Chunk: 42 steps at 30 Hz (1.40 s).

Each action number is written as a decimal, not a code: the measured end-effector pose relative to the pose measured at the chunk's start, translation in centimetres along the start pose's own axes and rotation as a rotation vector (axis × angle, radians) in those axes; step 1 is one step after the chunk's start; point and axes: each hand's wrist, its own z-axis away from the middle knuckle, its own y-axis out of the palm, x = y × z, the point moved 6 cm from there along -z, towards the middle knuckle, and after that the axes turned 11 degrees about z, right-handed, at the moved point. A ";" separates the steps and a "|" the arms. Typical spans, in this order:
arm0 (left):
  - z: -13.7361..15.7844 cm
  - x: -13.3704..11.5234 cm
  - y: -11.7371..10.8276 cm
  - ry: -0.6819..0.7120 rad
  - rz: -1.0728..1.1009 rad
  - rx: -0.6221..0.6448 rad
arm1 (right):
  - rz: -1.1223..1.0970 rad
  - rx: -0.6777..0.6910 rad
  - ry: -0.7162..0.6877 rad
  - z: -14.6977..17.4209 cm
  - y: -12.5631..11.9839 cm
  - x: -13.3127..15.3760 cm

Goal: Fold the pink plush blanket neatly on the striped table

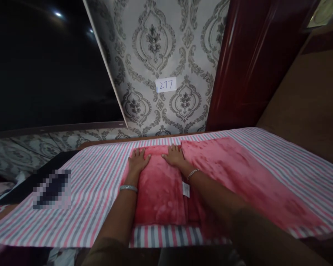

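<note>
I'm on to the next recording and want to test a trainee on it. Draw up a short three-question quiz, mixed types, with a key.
1. True or false: the left hand is clenched into a fist.
2. What is spread beneath the red cloth?
A) a newspaper
B) a striped sheet
C) a glass panel
3. Which hand is nearer the white tag?

Key:
1. False; it lies flat on the red cloth.
2. B
3. The right hand.
</note>
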 end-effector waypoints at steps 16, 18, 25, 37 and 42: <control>0.7 -1.2 -1.4 0.015 0.011 -0.055 | 0.168 -0.153 -0.099 14.1 2.4 -8.0; 1.3 -2.1 -2.2 0.019 0.004 -0.046 | 0.158 -0.162 -0.102 13.9 2.4 -7.7; 3.9 -10.2 -1.8 0.300 0.036 0.090 | 0.041 -0.090 -0.104 14.2 1.1 -8.5; 4.6 -19.8 3.9 0.539 0.110 0.251 | 0.083 -0.147 -0.148 20.3 2.0 -9.0; 4.8 -19.3 4.6 0.555 0.098 0.176 | 0.026 -0.202 -0.133 20.4 2.0 -9.2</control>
